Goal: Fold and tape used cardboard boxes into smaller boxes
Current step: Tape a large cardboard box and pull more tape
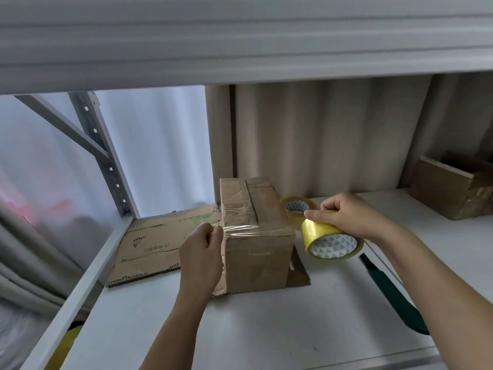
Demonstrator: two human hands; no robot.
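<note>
A small brown cardboard box (256, 236) stands closed on the white shelf (240, 329), with clear tape across its top near the front edge. My left hand (201, 252) is at the box's left side and pinches the free end of the tape strip (240, 228). To the right of the box, my right hand (344, 214) grips a yellowish roll of tape (332, 241), held just above the shelf. The strip runs over the box top toward the roll.
Flattened cardboard (157, 244) lies left of and under the box. A second tape roll (297, 206) sits behind my right hand. A green-handled tool (392, 295) lies at right. Another brown box (450, 188) stands far right. A shelf board hangs overhead.
</note>
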